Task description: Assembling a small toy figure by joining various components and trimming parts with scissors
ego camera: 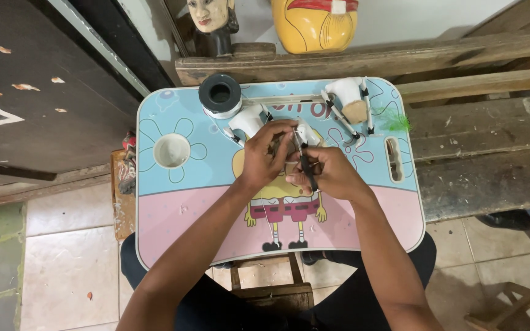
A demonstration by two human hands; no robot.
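Both my hands meet over the middle of a small lap table with a blue and pink cartoon top. My left hand grips a small white and tan carved piece. My right hand holds a thin dark tool whose tip rests against that piece. Just beyond my left hand, a second white carved piece rests on the table.
A black tape roll and a round cup hole sit at the table's back left. Another white figure lies at the back right, near green fibre. A wooden bench holds a carved head and a yellow mask.
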